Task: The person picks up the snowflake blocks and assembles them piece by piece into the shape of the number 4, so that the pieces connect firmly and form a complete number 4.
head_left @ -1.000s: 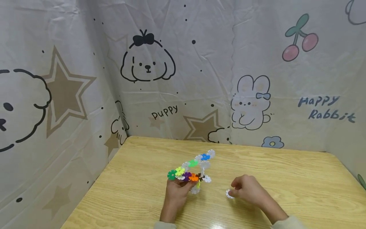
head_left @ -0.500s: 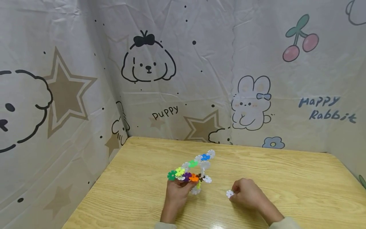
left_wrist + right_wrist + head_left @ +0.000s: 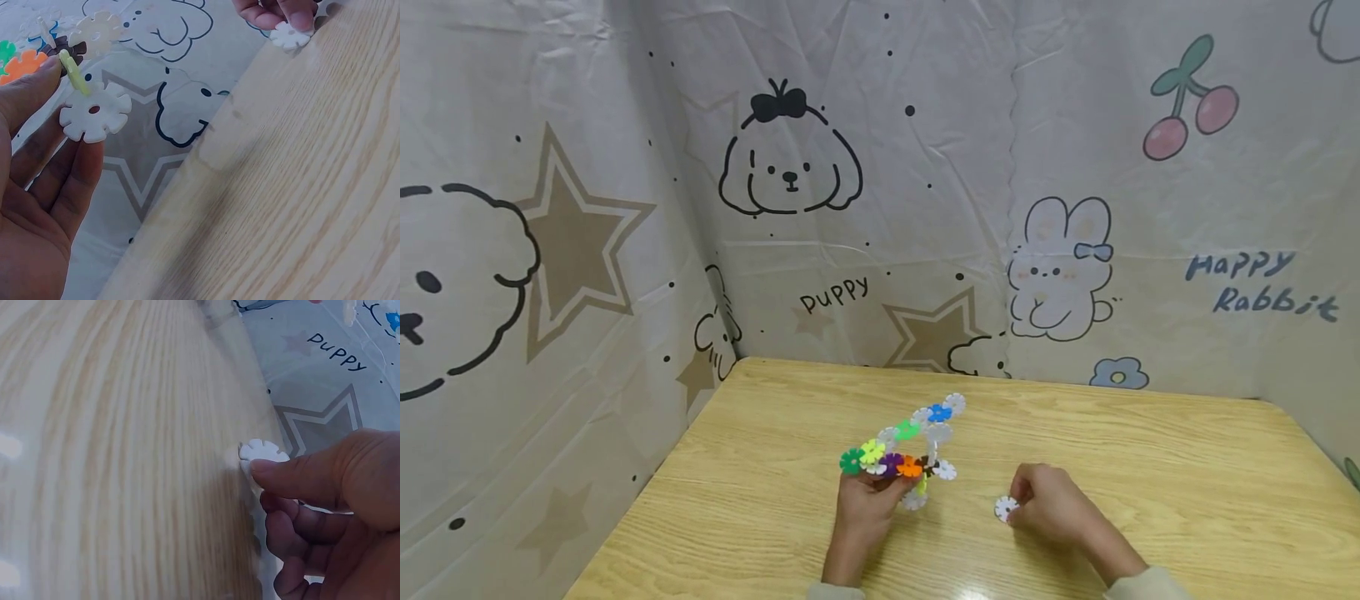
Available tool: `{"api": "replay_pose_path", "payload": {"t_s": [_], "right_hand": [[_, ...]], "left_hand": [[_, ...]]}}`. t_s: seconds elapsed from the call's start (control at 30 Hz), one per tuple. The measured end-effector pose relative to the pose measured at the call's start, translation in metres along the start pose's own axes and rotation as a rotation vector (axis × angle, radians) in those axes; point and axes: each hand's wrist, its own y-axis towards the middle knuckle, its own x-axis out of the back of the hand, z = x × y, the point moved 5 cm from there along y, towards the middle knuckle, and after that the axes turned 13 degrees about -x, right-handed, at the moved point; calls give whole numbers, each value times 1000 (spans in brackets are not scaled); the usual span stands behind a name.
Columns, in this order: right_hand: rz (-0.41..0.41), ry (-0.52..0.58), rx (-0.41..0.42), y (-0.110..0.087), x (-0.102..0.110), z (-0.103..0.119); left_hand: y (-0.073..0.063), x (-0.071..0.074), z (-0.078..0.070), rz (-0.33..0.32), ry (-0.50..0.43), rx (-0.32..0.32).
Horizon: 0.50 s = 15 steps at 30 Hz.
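My left hand (image 3: 865, 510) grips a built-up chain of snowflake building discs (image 3: 909, 467), thumb near the orange and purple ones. White, green, yellow, blue and brown discs are slotted together in it, with an angled branch rising to the right. One white disc (image 3: 106, 125) of the chain faces the left wrist camera, below a yellow one (image 3: 75, 73) seen edge-on. To the right, my right hand (image 3: 1051, 504) pinches a single white snowflake disc (image 3: 1004, 509) by its edge, apart from the chain. The right wrist view shows the thumb on that disc (image 3: 262, 450); the fingers behind are curled.
Both hands are above a light wood-grain table (image 3: 760, 417). A pale printed curtain (image 3: 925, 167) with puppy, rabbit and star drawings hangs behind the table and along its left side.
My right hand has shifted slightly, and its fingers now cover less of the white disc, which shows nearly whole. The left hand and the chain have hardly moved.
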Motion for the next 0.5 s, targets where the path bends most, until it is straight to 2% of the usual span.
{"api": "replay_pose_path", "payload": {"t_s": [0.23,0.5], "right_hand": [[70,17,110,-1,3,2],[80,110,151,-5,11,13]], "left_hand": [[0,-1,-1,24,3,-11],[-1,-4,-1,36,-20,-62]]}}
